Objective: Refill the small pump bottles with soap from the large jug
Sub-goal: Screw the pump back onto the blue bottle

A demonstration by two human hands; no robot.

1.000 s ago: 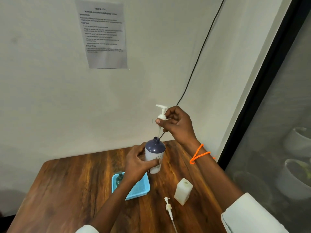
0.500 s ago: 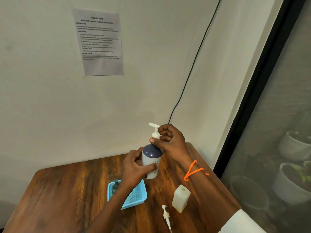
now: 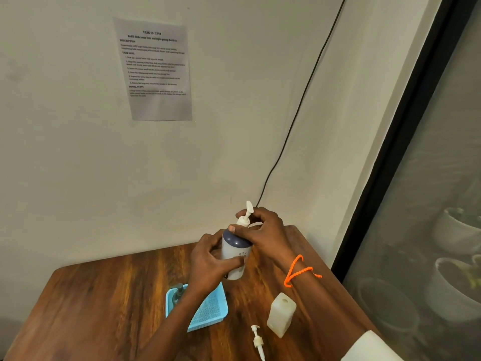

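A small white pump bottle (image 3: 235, 252) with a dark blue shoulder is held above the wooden table (image 3: 104, 295). My left hand (image 3: 208, 261) grips its body from the left. My right hand (image 3: 263, 233) pinches the white pump head (image 3: 246, 217) seated in the bottle's neck. An open translucent white bottle (image 3: 281, 314) without a pump stands on the table at the right. A loose white pump (image 3: 257, 341) lies in front of it. A dark pump top (image 3: 179, 291) shows in the blue tray (image 3: 210, 311), partly hidden by my left forearm. No large jug is in view.
The table stands against a pale wall with a printed sheet (image 3: 157, 69) and a black cable (image 3: 294, 121) running down to the table's back edge. At the right a dark-framed glass pane (image 3: 429, 204) shows white pots behind it.
My right hand lowered the pump head and its tube into the bottle's neck and now sits on the shoulder. Both hands and the bottle dropped lower in view.
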